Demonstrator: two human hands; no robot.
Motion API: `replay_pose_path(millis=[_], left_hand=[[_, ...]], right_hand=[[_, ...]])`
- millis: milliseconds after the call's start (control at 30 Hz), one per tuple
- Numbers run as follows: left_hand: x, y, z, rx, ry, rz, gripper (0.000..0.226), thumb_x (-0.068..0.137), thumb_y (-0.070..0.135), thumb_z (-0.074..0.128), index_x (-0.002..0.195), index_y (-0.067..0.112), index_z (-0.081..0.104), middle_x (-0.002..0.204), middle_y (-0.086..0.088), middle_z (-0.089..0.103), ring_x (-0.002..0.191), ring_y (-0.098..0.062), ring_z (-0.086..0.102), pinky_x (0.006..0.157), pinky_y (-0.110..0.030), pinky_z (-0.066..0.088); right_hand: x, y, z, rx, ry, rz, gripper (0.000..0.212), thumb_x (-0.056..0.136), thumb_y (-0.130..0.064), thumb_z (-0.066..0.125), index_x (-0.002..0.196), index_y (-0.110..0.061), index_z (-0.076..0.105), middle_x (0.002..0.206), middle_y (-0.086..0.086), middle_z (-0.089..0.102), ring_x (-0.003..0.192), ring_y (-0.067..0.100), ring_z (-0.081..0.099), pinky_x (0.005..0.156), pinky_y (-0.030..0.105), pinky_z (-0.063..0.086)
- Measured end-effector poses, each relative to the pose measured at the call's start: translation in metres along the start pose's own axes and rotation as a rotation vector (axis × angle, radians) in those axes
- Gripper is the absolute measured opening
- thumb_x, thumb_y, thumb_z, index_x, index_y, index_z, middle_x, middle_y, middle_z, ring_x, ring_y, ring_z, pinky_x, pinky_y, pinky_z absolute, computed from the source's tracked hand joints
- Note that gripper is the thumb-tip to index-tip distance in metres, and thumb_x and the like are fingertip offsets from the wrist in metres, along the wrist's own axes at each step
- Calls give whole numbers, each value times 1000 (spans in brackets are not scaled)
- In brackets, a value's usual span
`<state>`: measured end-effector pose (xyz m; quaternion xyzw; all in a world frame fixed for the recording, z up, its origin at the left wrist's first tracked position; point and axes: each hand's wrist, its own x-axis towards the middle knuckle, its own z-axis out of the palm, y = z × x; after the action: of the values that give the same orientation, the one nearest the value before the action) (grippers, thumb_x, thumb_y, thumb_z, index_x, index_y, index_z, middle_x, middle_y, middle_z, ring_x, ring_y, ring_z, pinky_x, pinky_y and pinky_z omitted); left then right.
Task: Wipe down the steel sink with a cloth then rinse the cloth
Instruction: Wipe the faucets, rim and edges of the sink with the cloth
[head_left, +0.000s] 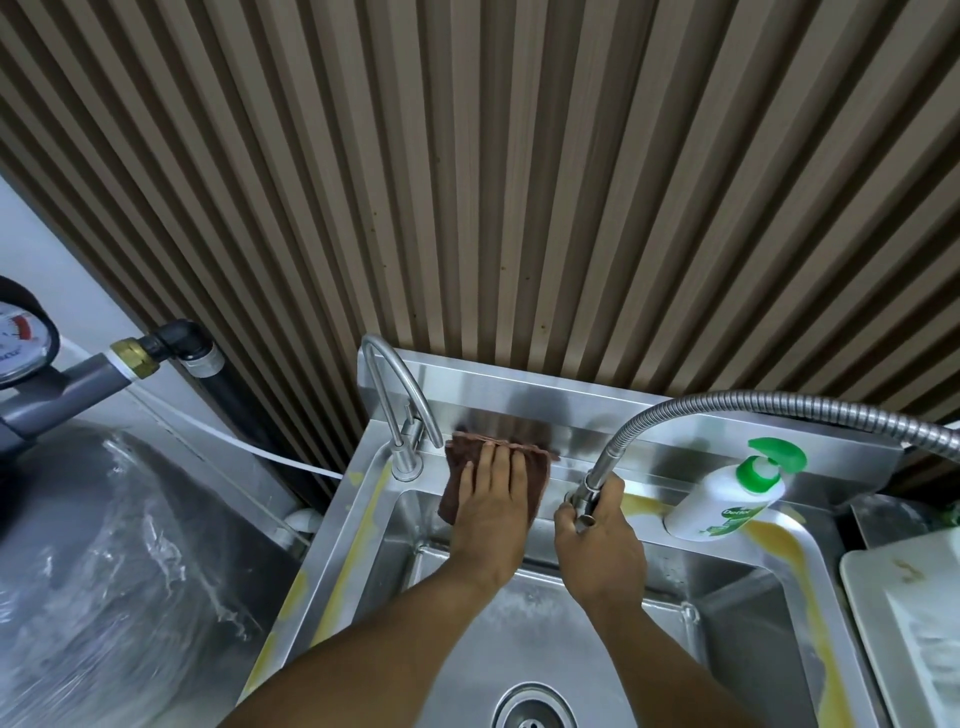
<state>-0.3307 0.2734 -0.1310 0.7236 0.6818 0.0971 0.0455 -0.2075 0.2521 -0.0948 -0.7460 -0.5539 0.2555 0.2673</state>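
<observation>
Far to the left of the steel sink (727, 613) a pressure gauge (15, 338) sits above a grey pipe (88, 374) with a brass fitting (134, 356). Below them is a large steel tank (119, 545) wrapped in clear plastic. A thin white tube (249, 446) runs from that side toward the sink's back left corner. Behind the sink rises a wall of brown vertical slats (519, 182).

A small gooseneck tap (400, 410) stands on the sink's back left corner, and yellowish stains (363, 514) streak the left rim beside it. Just right of the tap, a brown cloth (460, 457) lies on the sink's back ledge, its top edge against the low splashback. The left hand (493, 509) lies flat on the cloth with its fingers straight and together, pressing it to the ledge rather than gripping it.

Just right of that, over the back edge of the bowl, the right hand (597, 540) has its fingers wrapped round the spray head (584, 501) of a flexible metal hose (727, 402). The hose arches up and away to the sink's right. No water can be made out at the head (the nozzle itself is hidden by the fingers).

A white pump bottle (727, 499) with a green top stands on the sink's back right ledge, ringed by more yellow staining. The drain (530, 712) shows at the bottom of the bowl between the forearms. To the right of the sink lies a white tray (909, 597).
</observation>
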Motion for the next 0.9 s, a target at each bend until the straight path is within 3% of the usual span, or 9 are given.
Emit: replay_pose_path(millis=[167,367,533,733,900], left_hand=[[5,9,11,-52,-34,255,66,89,25,58,150,13,36,153,-7,43,147,-28,33,115,-53,35],[9,-16,-10,-42,-93,370,85,86,10,64,158,18,20,164,-1,19,152,-21,9,124,-42,3],[8,-27,-18,8,-111,257,98,77,5,72,157,14,15,162,-4,16,151,-24,9,126,-43,4],[1,-37,-20,87,-143,61,95,84,2,65,158,9,5,165,-10,8,153,-29,4,125,-49,9],[1,-38,-22,72,-111,-141,87,92,5,58,157,3,2,166,-18,6,154,-33,2,125,-43,11]], right_hand=[[1,1,-3,19,-33,4,31,93,-28,54,106,-37,28,81,-3,65,70,28,56,68,34,40],[0,0,-3,19,-33,-8,35,92,-29,57,102,-40,25,80,-1,67,74,33,63,72,41,52],[-1,1,-3,16,-28,-28,34,95,-31,59,103,-38,26,84,-3,68,71,26,64,72,39,54],[-1,0,-4,3,-27,-29,32,97,-33,58,106,-37,28,86,-6,68,73,24,65,75,40,57],[-2,0,-5,15,-47,-22,32,98,-35,57,107,-39,27,86,-8,67,74,24,67,77,42,58]])
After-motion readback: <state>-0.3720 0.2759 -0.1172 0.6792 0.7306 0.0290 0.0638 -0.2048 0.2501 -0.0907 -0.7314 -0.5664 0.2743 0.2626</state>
